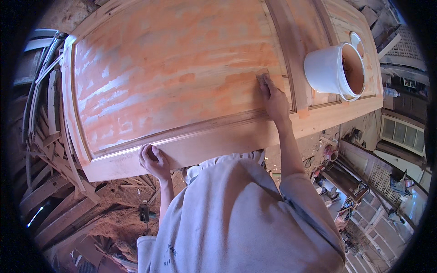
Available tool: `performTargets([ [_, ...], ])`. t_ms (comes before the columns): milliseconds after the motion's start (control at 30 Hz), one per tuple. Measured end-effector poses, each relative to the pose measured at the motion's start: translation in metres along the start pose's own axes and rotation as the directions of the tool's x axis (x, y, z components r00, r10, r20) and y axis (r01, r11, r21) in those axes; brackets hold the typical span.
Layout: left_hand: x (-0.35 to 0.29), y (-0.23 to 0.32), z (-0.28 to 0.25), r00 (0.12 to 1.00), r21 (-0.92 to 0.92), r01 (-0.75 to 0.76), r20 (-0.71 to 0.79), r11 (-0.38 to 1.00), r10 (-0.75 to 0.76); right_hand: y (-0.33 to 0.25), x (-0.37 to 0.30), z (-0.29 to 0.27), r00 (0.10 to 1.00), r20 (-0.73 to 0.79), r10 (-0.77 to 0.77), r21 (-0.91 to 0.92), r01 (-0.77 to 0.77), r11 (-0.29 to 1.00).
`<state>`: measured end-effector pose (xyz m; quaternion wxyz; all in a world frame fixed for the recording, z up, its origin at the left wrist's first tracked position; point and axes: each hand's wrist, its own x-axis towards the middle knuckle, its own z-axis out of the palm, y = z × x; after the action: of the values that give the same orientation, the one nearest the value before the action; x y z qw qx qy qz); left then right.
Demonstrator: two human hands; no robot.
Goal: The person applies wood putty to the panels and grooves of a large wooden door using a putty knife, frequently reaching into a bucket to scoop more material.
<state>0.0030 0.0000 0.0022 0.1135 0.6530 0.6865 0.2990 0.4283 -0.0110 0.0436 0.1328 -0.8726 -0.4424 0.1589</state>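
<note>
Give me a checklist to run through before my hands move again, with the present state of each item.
1. Right hand has hold of the small flat pad: ok, pinched at the fingertips.
2. Left hand on the near edge of the panelled wooden piece: ok, fingers over the edge.
3. White bucket apart from the right hand: ok, it stands to the right with a gap between.
4. Orange smears even across the large panel: not ok, patchy with paler streaks.
5. Smears dry: cannot tell.
6. Floor at the left free of loose wood: not ok, pieces are heaped there.
</note>
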Motion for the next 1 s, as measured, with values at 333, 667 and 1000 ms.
performTargets([
  [333, -0.004, 0.0, 0.002, 0.998, -0.055, 0.051, -0.023, 0.997, -0.052, 0.002, 0.053, -0.048, 0.884, 0.194, -0.424, 0.055, 0.422, 0.905],
  [667, -0.005, -0.004, -0.002, 0.999, -0.014, 0.022, -0.034, 1.0, -0.022, 0.037, 0.064, -0.086, 0.89, 0.419, -0.182, -0.182, 0.278, 0.943],
  [1000, -0.002, -0.001, 0.0, 1.0, 0.003, 0.007, -0.025, 1.0, -0.007, 0.031, 0.028, -0.003, 0.977, -0.111, -0.183, 0.105, 0.195, 0.975],
])
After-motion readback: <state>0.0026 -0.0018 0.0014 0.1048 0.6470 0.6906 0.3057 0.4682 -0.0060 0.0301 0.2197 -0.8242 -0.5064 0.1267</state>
